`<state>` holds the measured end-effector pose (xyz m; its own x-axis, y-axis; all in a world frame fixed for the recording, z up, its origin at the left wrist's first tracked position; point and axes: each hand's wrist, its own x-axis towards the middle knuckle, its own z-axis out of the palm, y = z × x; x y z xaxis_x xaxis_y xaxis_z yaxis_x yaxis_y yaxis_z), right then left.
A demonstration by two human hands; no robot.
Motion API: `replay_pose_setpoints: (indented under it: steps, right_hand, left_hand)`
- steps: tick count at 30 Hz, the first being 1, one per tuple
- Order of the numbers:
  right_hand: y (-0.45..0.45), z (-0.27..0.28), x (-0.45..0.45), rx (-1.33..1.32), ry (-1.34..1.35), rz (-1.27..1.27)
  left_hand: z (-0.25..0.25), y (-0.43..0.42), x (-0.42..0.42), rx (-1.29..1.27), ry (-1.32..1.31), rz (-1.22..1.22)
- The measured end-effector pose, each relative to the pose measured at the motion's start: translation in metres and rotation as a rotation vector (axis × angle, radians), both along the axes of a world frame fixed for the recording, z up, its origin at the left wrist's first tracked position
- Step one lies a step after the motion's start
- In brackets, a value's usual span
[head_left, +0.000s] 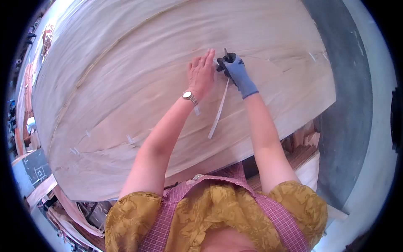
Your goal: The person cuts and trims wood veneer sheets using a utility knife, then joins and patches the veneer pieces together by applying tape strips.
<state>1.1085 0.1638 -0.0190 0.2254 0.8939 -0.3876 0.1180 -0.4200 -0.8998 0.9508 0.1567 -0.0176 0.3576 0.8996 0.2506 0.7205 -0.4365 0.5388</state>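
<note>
A large sheet of pale wood veneer (159, 54) with wavy grain lies in front of me. My left hand (201, 75), bare with a watch (189, 97) at the wrist, rests flat on it, fingers stretched out. Close on its right is my right hand (236, 72), in a blue glove with black fingers, closed around a slim dark tool (226, 53); its kind is unclear. From under the gloved fingers a long white strip (219, 110) trails toward me over the veneer. Whether the hand also grips the strip is hidden.
Short bits of white tape (130, 139) stick to the veneer in several places. A dark grey band (346, 84) runs along the right side. Stacked veneer sheets (304, 153) show below the near right edge, and more wood pieces (69, 206) lie at lower left.
</note>
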Motion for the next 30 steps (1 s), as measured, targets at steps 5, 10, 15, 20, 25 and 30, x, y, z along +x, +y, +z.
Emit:
replay_pose_setpoints:
  steps: [5,10,15,20,25,30]
  right_hand:
    - [-0.001,-0.011,0.005,0.072,0.215,-0.147]
    - [-0.004,-0.009,0.009,0.008,0.363,-0.147]
    - [-0.005,-0.003,0.025,-0.088,0.432,-0.022]
    - [-0.044,-0.004,0.042,-0.12,0.301,-0.043]
    - [-0.044,-0.017,0.043,-0.11,0.291,-0.03]
    - [-0.043,-0.012,0.041,-0.099,0.28,-0.041]
  left_hand:
    - [-0.011,0.008,0.018,0.111,0.132,0.077]
    - [-0.013,0.009,0.019,0.168,0.277,0.09]
    - [-0.013,0.01,0.025,0.175,0.428,0.03]
    - [-0.006,0.014,0.03,0.193,0.482,-0.022]
    - [-0.013,0.013,0.031,0.236,0.397,-0.038]
    - [-0.01,0.013,0.029,0.197,0.352,-0.082]
